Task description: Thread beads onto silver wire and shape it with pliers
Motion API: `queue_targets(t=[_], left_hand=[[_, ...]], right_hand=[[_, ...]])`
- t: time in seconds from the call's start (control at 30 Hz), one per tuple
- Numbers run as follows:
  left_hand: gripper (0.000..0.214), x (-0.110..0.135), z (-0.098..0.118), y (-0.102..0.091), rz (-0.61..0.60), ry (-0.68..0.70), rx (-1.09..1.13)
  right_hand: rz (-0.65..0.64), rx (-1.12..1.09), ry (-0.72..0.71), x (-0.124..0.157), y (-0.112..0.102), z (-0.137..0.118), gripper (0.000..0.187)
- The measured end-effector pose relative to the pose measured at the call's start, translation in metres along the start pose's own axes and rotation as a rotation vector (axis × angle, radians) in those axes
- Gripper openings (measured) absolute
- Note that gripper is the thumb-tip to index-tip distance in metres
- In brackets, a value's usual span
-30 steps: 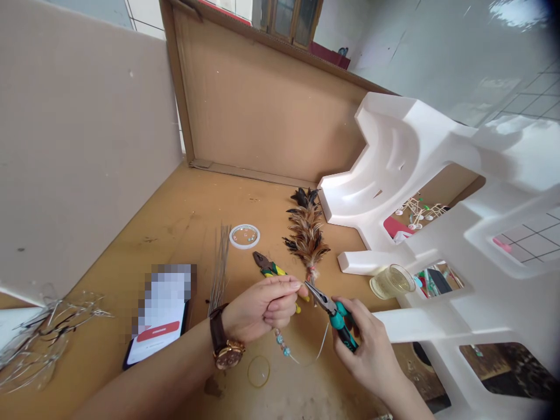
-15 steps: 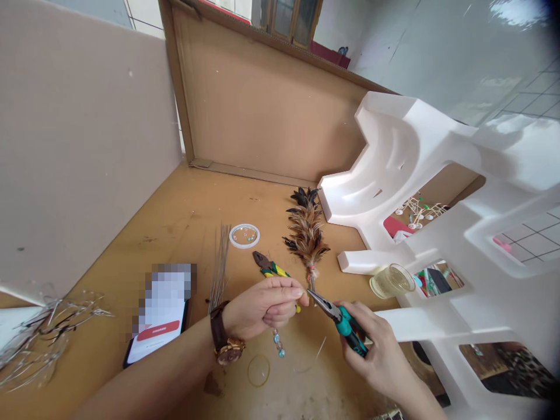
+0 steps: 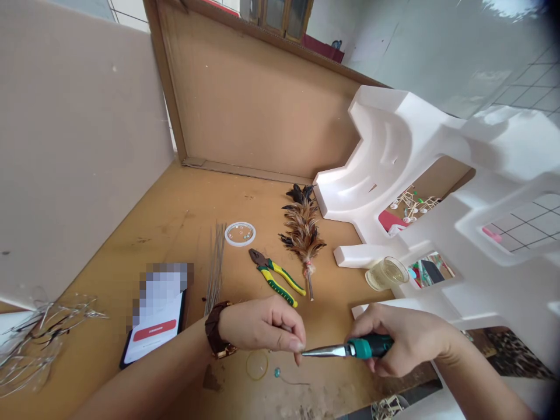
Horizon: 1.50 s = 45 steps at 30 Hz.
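Observation:
My left hand (image 3: 273,329), a watch on its wrist, is closed in a pinch around a thin beaded wire, mostly hidden by the fingers. Below the hand shows a blue bead (image 3: 277,372). My right hand (image 3: 405,344) grips needle-nose pliers (image 3: 365,348) with teal and black handles. The pliers' jaws point left and their tips meet my left fingertips; whether they bite the wire is too small to see. Just beyond the hands lie green-and-yellow combination pliers (image 3: 280,283) and a bundle of brown and black feathers (image 3: 304,227).
Straight thin wires (image 3: 215,268) lie near a round white lid (image 3: 240,234) with small beads. A phone (image 3: 155,318) and tangled wire (image 3: 48,332) are at left. A yellow ring (image 3: 256,366) lies in front; a glass cup (image 3: 387,273) stands beside white moulded foam (image 3: 394,134).
My hands have moved lower and nearer to me, uncovering the combination pliers. The needle-nose pliers have turned from slanting to nearly level. The hanging beads are now mostly hidden.

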<state>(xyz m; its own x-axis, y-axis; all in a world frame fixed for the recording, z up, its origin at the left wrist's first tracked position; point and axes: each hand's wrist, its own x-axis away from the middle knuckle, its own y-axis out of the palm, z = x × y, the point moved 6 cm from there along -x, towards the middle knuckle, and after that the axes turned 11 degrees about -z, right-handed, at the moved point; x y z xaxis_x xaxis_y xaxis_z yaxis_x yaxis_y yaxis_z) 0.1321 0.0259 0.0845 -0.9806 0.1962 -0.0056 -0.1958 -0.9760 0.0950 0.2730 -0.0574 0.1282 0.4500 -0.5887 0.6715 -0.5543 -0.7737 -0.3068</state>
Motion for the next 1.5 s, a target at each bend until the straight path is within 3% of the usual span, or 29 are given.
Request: queue_targets(t=[0.07, 0.17, 0.27, 0.37, 0.6, 0.87, 1.1, 1.27, 1.5], left_hand=[[0.025, 0.001, 0.0, -0.003, 0.018, -0.004, 0.042], [0.029, -0.001, -0.002, -0.009, 0.083, 0.026, 0.153], [0.028, -0.004, -0.009, -0.017, 0.195, 0.115, 0.299], [0.02, -0.004, -0.017, -0.028, 0.328, 0.213, 0.496], [0.014, -0.004, -0.02, -0.033, 0.3, 0.31, 0.733], [0.013, -0.006, -0.024, -0.033, 0.292, 0.309, 0.779], [0.014, -0.005, -0.024, -0.033, 0.275, 0.295, 0.79], [0.013, -0.005, -0.023, -0.032, 0.286, 0.21, 0.682], [0.014, -0.005, -0.018, -0.031, 0.308, 0.038, 0.404]], right_hand=[[0.027, -0.007, -0.033, 0.0, 0.0, -0.001, 0.026], [0.241, 0.0, -0.086, 0.004, -0.008, -0.002, 0.038], [0.465, -0.031, -0.07, 0.01, -0.011, 0.007, 0.035], [0.581, 0.015, -0.026, 0.013, -0.005, 0.019, 0.031], [0.571, 0.121, 0.04, 0.019, 0.014, 0.04, 0.044], [0.631, 0.136, -0.063, 0.019, 0.014, 0.029, 0.046], [0.648, 0.153, -0.059, 0.015, 0.013, 0.026, 0.042], [0.611, 0.198, -0.041, 0.011, 0.011, 0.015, 0.033], [0.725, 0.295, -0.068, 0.009, 0.011, 0.01, 0.037]])
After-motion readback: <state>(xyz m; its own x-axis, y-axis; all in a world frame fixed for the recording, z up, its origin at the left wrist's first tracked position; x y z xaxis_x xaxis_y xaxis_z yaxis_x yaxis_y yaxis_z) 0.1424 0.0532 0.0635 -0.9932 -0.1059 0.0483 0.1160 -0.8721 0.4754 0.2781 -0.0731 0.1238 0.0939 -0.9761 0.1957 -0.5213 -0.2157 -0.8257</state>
